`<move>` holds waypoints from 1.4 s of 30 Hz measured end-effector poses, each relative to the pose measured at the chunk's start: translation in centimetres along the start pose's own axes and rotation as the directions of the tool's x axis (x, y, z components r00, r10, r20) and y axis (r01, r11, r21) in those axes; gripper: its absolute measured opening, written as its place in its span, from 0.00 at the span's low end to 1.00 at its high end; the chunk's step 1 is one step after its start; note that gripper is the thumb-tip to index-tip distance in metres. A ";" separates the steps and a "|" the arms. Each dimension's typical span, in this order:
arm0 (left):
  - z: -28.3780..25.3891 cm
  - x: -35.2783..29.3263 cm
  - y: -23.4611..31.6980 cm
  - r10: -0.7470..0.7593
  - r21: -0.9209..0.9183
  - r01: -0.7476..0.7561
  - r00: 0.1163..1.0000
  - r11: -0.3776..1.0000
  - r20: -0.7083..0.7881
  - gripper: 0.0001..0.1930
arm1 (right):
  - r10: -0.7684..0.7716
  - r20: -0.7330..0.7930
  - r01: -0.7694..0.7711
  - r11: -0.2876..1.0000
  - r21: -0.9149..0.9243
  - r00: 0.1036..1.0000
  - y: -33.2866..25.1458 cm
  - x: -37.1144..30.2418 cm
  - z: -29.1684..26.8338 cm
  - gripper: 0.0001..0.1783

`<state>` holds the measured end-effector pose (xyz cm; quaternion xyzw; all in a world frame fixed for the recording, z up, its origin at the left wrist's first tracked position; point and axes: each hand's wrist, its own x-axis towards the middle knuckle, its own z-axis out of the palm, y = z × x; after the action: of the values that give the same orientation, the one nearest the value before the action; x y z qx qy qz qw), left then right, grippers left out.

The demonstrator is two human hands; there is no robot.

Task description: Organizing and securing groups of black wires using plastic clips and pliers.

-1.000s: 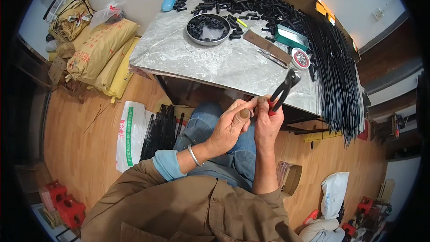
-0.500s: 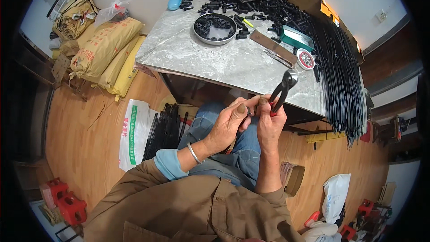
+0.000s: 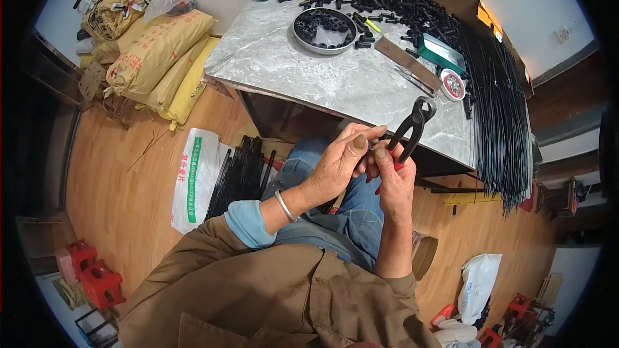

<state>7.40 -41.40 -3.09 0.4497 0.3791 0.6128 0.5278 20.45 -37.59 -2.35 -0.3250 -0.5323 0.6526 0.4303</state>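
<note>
My right hand (image 3: 394,180) is closed around the red-gripped handles of black end-cutting pincers (image 3: 416,122). Their metal head points up and away from me, over the table's front edge. Against it, my left hand (image 3: 332,171) is closed, thumb pressed to the fingers, on a small dark piece (image 3: 369,148) that is mostly hidden. The fingertips of both hands meet above my lap. Beyond them on the grey marbled table (image 3: 271,58) lie a flat brown bar (image 3: 406,63), a thin metal tool beside it, and a small white dish (image 3: 453,84) of shiny bits.
A round metal pan (image 3: 322,49) holds small black parts. Black bolt-like pieces (image 3: 412,9) are heaped behind it, near a green tray (image 3: 442,53). Long black rods (image 3: 496,109) hang over the table's right edge; more rods (image 3: 242,174) stand by my left leg. Sacks (image 3: 161,51) lie left.
The pincers have turned in my right hand, so their two arms now show spread apart. Both hands stay together. The whole view has shifted slightly.
</note>
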 end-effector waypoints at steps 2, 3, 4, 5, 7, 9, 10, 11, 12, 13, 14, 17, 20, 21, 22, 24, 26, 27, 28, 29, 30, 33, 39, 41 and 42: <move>0.1 0.0 0.0 0.013 0.020 -0.013 1.000 1.000 0.000 0.31 | 0.000 -0.003 0.000 1.000 -0.020 1.000 -0.1 0.0 0.0 0.13; 0.1 0.0 -0.1 0.013 0.020 -0.013 1.000 1.000 -0.003 0.31 | -0.002 -0.008 0.001 0.999 -0.041 1.000 -0.1 0.0 0.0 0.13; 0.2 0.0 -0.3 0.024 -0.002 -0.024 1.000 1.000 -0.015 0.29 | -0.001 -0.007 0.000 0.999 -0.042 1.000 0.0 0.0 0.0 0.13; 0.2 0.0 -0.4 0.034 -0.024 -0.035 0.999 0.999 -0.028 0.28 | -0.008 -0.005 0.008 0.999 -0.039 1.000 0.1 0.1 0.0 0.13; 0.1 0.1 -0.3 0.041 -0.021 -0.041 0.999 0.999 -0.026 0.28 | -0.016 -0.001 0.016 0.999 -0.036 1.000 0.0 0.1 0.1 0.13; 0.1 0.3 -0.2 0.049 -0.017 -0.049 0.999 0.999 -0.023 0.28 | -0.008 -0.014 0.007 0.997 -0.072 1.000 -0.2 0.3 0.3 0.14; 0.1 0.3 -0.3 0.060 -0.009 -0.060 0.998 0.998 -0.026 0.28 | -0.008 -0.013 0.007 0.997 -0.073 1.000 -0.2 0.3 0.3 0.14; 0.1 0.3 -0.4 0.071 -0.001 -0.071 0.997 0.997 -0.029 0.28 | -0.015 -0.032 0.012 0.996 -0.090 0.999 -0.2 0.3 0.4 0.14; 0.1 0.2 -0.3 0.072 -0.002 -0.072 0.997 0.997 -0.029 0.28 | -0.023 -0.052 0.018 0.994 -0.107 0.998 -0.2 0.3 0.5 0.14; 0.1 0.2 0.0 0.080 0.016 -0.080 0.996 0.997 -0.031 0.28 | -0.023 -0.050 0.018 0.994 -0.108 0.998 -0.2 0.2 0.8 0.14; 0.2 0.2 0.1 0.089 0.035 -0.088 0.996 0.996 -0.032 0.28 | -0.050 -0.068 0.042 0.993 -0.114 0.996 -0.2 0.2 1.1 0.13; 0.1 0.1 0.4 0.080 0.017 -0.080 0.996 0.997 -0.049 0.28 | -0.070 -0.073 0.058 0.986 -0.157 0.995 -0.7 0.2 1.5 0.09; 0.2 0.3 0.3 0.101 0.028 -0.099 0.992 0.995 -0.079 0.28 | -0.111 -0.103 0.082 0.964 -0.251 0.988 -0.8 0.0 2.3 0.06; 0.2 0.4 0.2 0.104 0.027 -0.102 0.991 0.994 -0.084 0.28 | -0.160 -0.145 0.109 0.945 -0.309 0.976 -0.8 -0.2 2.8 0.06; 0.2 0.3 0.2 0.072 -0.002 -0.072 0.993 0.997 -0.097 0.28 | -0.160 -0.139 0.110 0.944 -0.310 0.977 -0.7 -0.4 3.3 0.06; -0.1 0.4 0.3 0.042 -0.033 -0.046 0.993 0.998 -0.115 0.28 | -0.175 -0.212 0.121 0.962 -0.247 0.961 -0.5 -0.6 4.0 0.07; -0.5 0.5 0.5 -0.082 -0.081 0.072 0.989 0.994 -0.121 0.29 | -0.152 -0.198 0.105 0.968 -0.230 0.968 -0.3 -0.9 3.8 0.07; -0.5 0.5 0.4 -0.081 -0.084 0.070 0.989 0.994 -0.127 0.29 | -0.131 -0.190 0.090 0.973 -0.211 0.973 -0.3 -1.0 3.5 0.07; -0.2 0.4 0.1 -0.029 -0.070 0.021 0.993 0.997 -0.110 0.29 | -0.109 -0.186 0.073 0.979 -0.193 0.977 -0.2 -1.1 3.3 0.07; -0.1 0.4 0.0 0.023 -0.057 -0.028 0.995 0.998 -0.093 0.29 | -0.115 -0.161 0.083 0.978 -0.189 0.980 -0.2 -0.9 3.0 0.06; -0.1 0.3 0.0 0.021 -0.061 -0.027 0.995 0.998 -0.096 0.29 | -0.112 -0.160 0.080 0.978 -0.193 0.981 -0.4 -0.9 3.1 0.06; -0.4 0.3 0.2 0.030 -0.004 -0.030 0.994 1.000 -0.107 0.30 | -0.089 -0.163 0.058 0.980 -0.188 0.983 -0.6 -0.7 3.4 0.05; -0.4 0.2 0.5 0.022 0.006 -0.022 0.993 1.000 -0.115 0.31 | -0.093 -0.099 0.075 0.982 -0.175 0.991 -0.5 -0.6 3.1 0.05; -0.3 0.2 0.6 0.076 0.050 -0.070 0.988 0.996 -0.134 0.31 | -0.204 -0.111 0.155 0.926 -0.343 0.973 -1.0 -0.7 3.7 0.04; -0.3 0.2 0.5 0.077 0.048 -0.071 0.988 0.996 -0.135 0.31 | -0.204 -0.110 0.155 0.926 -0.345 0.973 -0.9 -0.6 3.7 0.04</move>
<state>6.98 -41.28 -2.71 0.4317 0.4106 0.6530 0.4676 17.63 -39.63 -0.62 -0.3890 -0.6303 0.4857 0.4643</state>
